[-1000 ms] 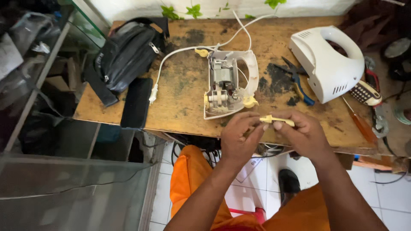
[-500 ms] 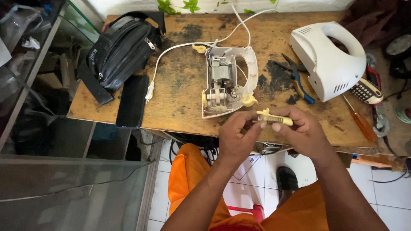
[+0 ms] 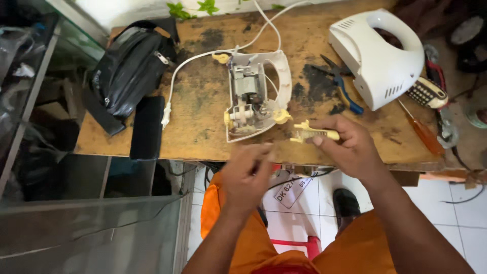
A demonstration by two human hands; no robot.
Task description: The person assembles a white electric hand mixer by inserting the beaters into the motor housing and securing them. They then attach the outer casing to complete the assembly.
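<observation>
- The wooden table (image 3: 203, 116) carries everything, with its near edge just above the person's lap.
- A black bag (image 3: 129, 71) lies at the table's left end, and a flat black phone (image 3: 147, 127) sits just beside it at the near edge.
- The white cover (image 3: 378, 56) of a hand mixer lies upside at the right end, well apart from the rest of the machine.
- The open mixer base (image 3: 256, 96) sits mid-table with its motor and yellow gears bared; its white cord (image 3: 203, 56) loops left to a plug near the phone.
- Blue-handled pliers (image 3: 340, 83) lie between base and cover; an orange screwdriver (image 3: 421, 132) lies near the right edge.
- The right hand (image 3: 350, 144) pinches a small yellow part (image 3: 312, 134) by its right end, over the table's near edge and just beside the base.
- The left hand (image 3: 248, 175) hangs lower, off the table edge, blurred; its fingers look loosely curled and empty, though the blur leaves that unsure.
- The part looks like light, stiff moulded plastic with thin prongs; these would likely snap if bent, so the thicker bar-like body seems the safest place to grip, with fingertips only.
</observation>
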